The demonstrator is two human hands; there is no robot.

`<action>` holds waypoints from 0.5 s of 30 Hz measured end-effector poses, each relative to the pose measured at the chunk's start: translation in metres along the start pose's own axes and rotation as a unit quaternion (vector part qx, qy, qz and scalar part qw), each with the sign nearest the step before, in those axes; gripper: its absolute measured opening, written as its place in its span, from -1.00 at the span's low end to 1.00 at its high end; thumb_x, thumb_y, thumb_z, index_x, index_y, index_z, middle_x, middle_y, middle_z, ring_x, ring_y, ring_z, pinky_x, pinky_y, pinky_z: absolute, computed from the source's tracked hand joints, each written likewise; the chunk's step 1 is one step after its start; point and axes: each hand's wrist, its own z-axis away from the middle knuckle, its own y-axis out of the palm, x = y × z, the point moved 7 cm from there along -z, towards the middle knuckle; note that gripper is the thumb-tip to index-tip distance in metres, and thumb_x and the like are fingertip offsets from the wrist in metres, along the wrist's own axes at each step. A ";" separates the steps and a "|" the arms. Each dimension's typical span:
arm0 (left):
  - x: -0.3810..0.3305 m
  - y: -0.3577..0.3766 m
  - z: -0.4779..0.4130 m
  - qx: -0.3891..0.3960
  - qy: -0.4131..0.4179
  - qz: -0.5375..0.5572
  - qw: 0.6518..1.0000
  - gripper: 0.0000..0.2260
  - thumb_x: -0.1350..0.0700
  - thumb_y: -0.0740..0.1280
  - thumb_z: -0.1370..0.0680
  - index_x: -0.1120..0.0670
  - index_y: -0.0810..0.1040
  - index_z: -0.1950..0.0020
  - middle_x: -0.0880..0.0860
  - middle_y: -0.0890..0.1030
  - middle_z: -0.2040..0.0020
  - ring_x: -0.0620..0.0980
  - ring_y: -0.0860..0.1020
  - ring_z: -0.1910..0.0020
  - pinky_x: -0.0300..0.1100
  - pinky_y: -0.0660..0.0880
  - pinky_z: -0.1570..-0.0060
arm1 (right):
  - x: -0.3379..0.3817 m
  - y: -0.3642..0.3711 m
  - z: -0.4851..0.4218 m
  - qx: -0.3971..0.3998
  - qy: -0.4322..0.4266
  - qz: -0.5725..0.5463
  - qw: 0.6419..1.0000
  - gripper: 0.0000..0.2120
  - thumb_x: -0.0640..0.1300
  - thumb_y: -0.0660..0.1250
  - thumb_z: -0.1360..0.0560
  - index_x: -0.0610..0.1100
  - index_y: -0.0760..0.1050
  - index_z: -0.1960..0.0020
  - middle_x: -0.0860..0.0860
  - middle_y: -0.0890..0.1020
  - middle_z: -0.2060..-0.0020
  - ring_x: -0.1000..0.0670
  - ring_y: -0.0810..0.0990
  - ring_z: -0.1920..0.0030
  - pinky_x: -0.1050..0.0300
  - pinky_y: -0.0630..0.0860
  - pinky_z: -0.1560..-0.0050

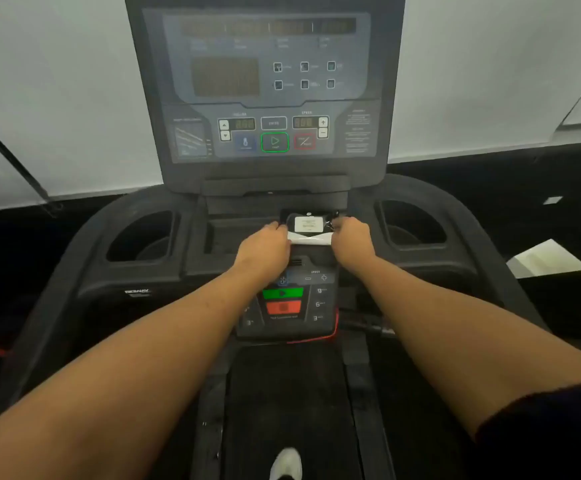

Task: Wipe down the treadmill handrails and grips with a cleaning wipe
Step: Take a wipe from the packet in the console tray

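A black pack of cleaning wipes (pixel 308 218) with a white label lies on the treadmill's centre tray, just below the console. Both hands are at it. My left hand (pixel 265 249) grips the left end of a white wipe (pixel 310 238) at the pack's near edge. My right hand (pixel 351 239) grips the wipe's right end. The wipe is stretched flat between them. The black handrails curve down on the left (pixel 57 306) and on the right (pixel 511 271). The fingertips are hidden behind the pack and the wipe.
The upright console (pixel 271 98) with its display stands straight ahead. Cup holders sit at the left (pixel 143 237) and right (pixel 414 223). A lower keypad (pixel 285 303) with green and red buttons lies under my wrists. The belt (pixel 282 410) and a white shoe (pixel 285 462) are below.
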 end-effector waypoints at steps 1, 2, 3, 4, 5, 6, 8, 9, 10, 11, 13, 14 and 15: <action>0.001 0.003 -0.008 0.006 0.002 0.005 1.000 -0.74 0.10 0.16 -0.68 0.16 0.50 -0.29 0.11 0.53 -0.29 0.13 0.53 -0.26 0.03 0.51 -0.14 | -0.001 0.001 -0.007 -0.002 0.014 -0.017 1.000 -0.63 -0.33 0.14 -0.55 -0.21 0.54 -0.30 -0.22 0.60 -0.16 -0.20 0.57 -0.11 0.21 0.38 0.05; 0.003 0.005 -0.015 0.006 0.000 0.019 1.000 -0.75 0.12 0.18 -0.67 0.16 0.50 -0.29 0.10 0.54 -0.27 0.13 0.54 -0.24 0.03 0.51 -0.13 | -0.003 0.001 -0.013 -0.007 0.026 -0.026 0.999 -0.64 -0.31 0.16 -0.55 -0.22 0.54 -0.30 -0.21 0.61 -0.16 -0.20 0.56 -0.14 0.22 0.38 0.03; 0.003 0.008 -0.023 0.004 0.003 0.028 1.000 -0.75 0.14 0.18 -0.65 0.16 0.51 -0.29 0.10 0.55 -0.26 0.14 0.54 -0.23 0.03 0.52 -0.13 | -0.005 0.004 -0.019 -0.007 0.040 -0.035 0.999 -0.66 -0.29 0.18 -0.56 -0.23 0.55 -0.28 -0.20 0.61 -0.15 -0.18 0.57 -0.13 0.23 0.37 0.04; 0.001 0.010 -0.029 0.008 0.007 0.037 0.999 -0.75 0.16 0.19 -0.64 0.16 0.51 -0.29 0.10 0.55 -0.26 0.14 0.55 -0.22 0.03 0.53 -0.13 | -0.004 0.006 -0.022 -0.005 0.051 -0.039 0.998 -0.69 -0.27 0.20 -0.56 -0.24 0.57 -0.25 -0.19 0.63 -0.12 -0.16 0.58 -0.09 0.24 0.37 0.07; 0.000 0.013 -0.036 0.011 0.008 0.051 0.999 -0.74 0.17 0.20 -0.63 0.16 0.51 -0.29 0.11 0.56 -0.26 0.15 0.55 -0.22 0.03 0.53 -0.14 | -0.004 0.010 -0.027 -0.002 0.057 -0.046 0.997 -0.73 -0.25 0.22 -0.56 -0.25 0.60 -0.19 -0.18 0.65 -0.07 -0.13 0.58 -0.01 0.23 0.37 0.10; -0.001 0.015 -0.042 0.016 0.010 0.063 0.998 -0.74 0.17 0.20 -0.63 0.16 0.52 -0.29 0.11 0.56 -0.25 0.16 0.55 -0.22 0.02 0.54 -0.14 | -0.004 0.012 -0.031 -0.003 0.065 -0.054 0.996 -0.77 -0.22 0.25 -0.55 -0.25 0.62 -0.11 -0.17 0.66 -0.01 -0.09 0.58 0.07 0.21 0.38 0.13; -0.003 0.020 -0.053 0.027 0.012 0.067 0.997 -0.74 0.11 0.20 -0.64 0.15 0.52 -0.27 0.10 0.56 -0.24 0.15 0.56 -0.20 0.00 0.54 -0.10 | -0.004 0.017 -0.040 -0.009 0.077 -0.064 0.995 -0.83 -0.18 0.31 -0.53 -0.25 0.64 0.05 -0.15 0.68 0.10 -0.07 0.58 0.14 0.17 0.41 0.18; -0.004 0.024 -0.057 0.034 0.010 0.060 0.998 -0.74 0.05 0.20 -0.65 0.13 0.52 -0.26 0.10 0.57 -0.22 0.15 0.57 -0.19 0.00 0.52 -0.05 | -0.005 0.021 -0.044 -0.003 0.087 -0.069 0.994 -0.83 -0.17 0.33 -0.51 -0.26 0.64 0.09 -0.16 0.68 0.15 -0.08 0.59 0.16 0.16 0.43 0.21; -0.005 0.025 -0.060 0.038 0.008 0.043 0.998 -0.70 -0.03 0.21 -0.65 0.12 0.53 -0.25 0.09 0.58 -0.20 0.15 0.57 -0.17 -0.01 0.51 0.00 | -0.004 0.024 -0.047 0.004 0.093 -0.071 0.993 -0.82 -0.18 0.34 -0.49 -0.29 0.64 0.11 -0.17 0.67 0.19 -0.08 0.59 0.20 0.14 0.45 0.23; -0.007 0.026 -0.064 0.038 0.007 0.021 0.999 -0.65 -0.12 0.21 -0.65 0.11 0.54 -0.24 0.10 0.59 -0.17 0.14 0.58 -0.16 -0.03 0.49 0.06 | 0.001 0.026 -0.050 0.014 0.090 -0.078 0.993 -0.80 -0.18 0.34 -0.48 -0.33 0.63 0.13 -0.20 0.66 0.23 -0.07 0.57 0.24 0.10 0.48 0.24; -0.012 0.025 -0.072 0.036 0.008 -0.019 0.999 -0.59 -0.19 0.22 -0.63 0.10 0.59 -0.20 0.11 0.60 -0.13 0.14 0.56 -0.15 -0.05 0.44 0.11 | 0.012 0.028 -0.054 0.032 0.066 -0.090 0.993 -0.74 -0.16 0.36 -0.47 -0.39 0.61 0.16 -0.24 0.66 0.27 -0.05 0.53 0.31 0.04 0.54 0.23; -0.015 0.025 -0.075 0.038 0.005 -0.030 0.999 -0.60 -0.18 0.22 -0.62 0.10 0.61 -0.18 0.12 0.60 -0.12 0.15 0.54 -0.17 -0.06 0.41 0.12 | 0.016 0.029 -0.054 0.041 0.054 -0.098 0.993 -0.72 -0.15 0.36 -0.47 -0.40 0.60 0.19 -0.24 0.64 0.30 -0.05 0.51 0.33 0.02 0.55 0.23; -0.016 0.026 -0.078 0.042 -0.002 -0.036 0.998 -0.61 -0.16 0.22 -0.62 0.11 0.63 -0.17 0.13 0.60 -0.12 0.16 0.52 -0.19 -0.07 0.39 0.12 | 0.019 0.030 -0.053 0.054 0.049 -0.110 0.991 -0.72 -0.15 0.35 -0.47 -0.39 0.59 0.23 -0.22 0.61 0.36 -0.04 0.48 0.35 0.03 0.51 0.28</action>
